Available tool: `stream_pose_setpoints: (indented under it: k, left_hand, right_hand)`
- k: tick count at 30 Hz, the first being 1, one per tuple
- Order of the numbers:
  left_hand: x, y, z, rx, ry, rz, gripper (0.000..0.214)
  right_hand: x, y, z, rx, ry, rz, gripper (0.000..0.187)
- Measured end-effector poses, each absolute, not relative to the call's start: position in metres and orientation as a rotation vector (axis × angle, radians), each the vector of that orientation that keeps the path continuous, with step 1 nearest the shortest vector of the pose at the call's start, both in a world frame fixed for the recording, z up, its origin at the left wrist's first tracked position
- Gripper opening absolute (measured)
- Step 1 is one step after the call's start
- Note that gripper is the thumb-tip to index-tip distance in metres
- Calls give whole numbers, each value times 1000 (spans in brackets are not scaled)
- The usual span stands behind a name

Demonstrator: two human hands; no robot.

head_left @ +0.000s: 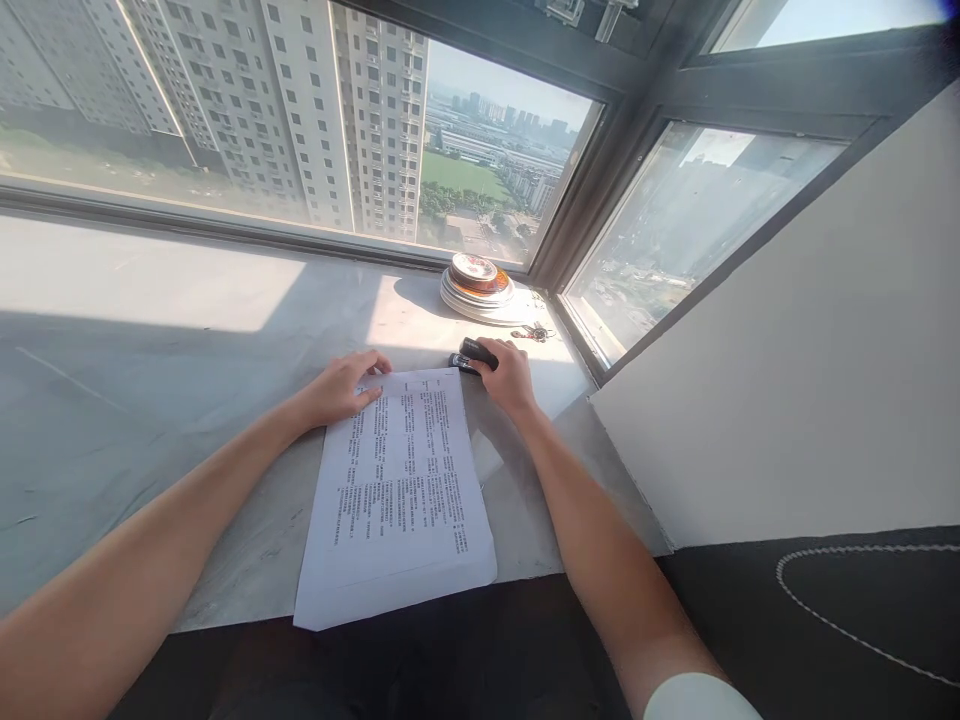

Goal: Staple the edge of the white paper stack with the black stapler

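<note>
A stack of printed white paper sheets (397, 490) lies on the grey marble window sill (150, 420). My left hand (346, 385) rests flat on the top left corner of the sheets, fingers stretched out. My right hand (508, 375) is closed around a black stapler (471, 356) at the top right corner of the sheets. The stapler's far end shows past my fingers.
A pile of plates (478, 286) with a patterned one on top stands in the sill's far corner. A bunch of keys (537, 332) lies beside it. Large windows run behind the sill. A white wall (810, 380) stands at the right, dark fabric (825, 620) below.
</note>
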State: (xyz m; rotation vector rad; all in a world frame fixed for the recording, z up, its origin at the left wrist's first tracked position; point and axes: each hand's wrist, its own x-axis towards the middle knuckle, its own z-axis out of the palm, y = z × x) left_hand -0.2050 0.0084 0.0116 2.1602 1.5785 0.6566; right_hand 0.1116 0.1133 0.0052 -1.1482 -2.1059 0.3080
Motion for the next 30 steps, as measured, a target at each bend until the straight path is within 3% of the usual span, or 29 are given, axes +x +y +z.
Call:
stream_pose_setpoints:
  k: [22,30]
  left_hand:
    - [-207,11,15,2062,1550,1009,36]
    - [-209,11,13,1995,1569,1111,34]
  right_hand:
    - [109,95,22,-1000,-2271,387,26]
    - [111,96,23,-911,-2350,419,33]
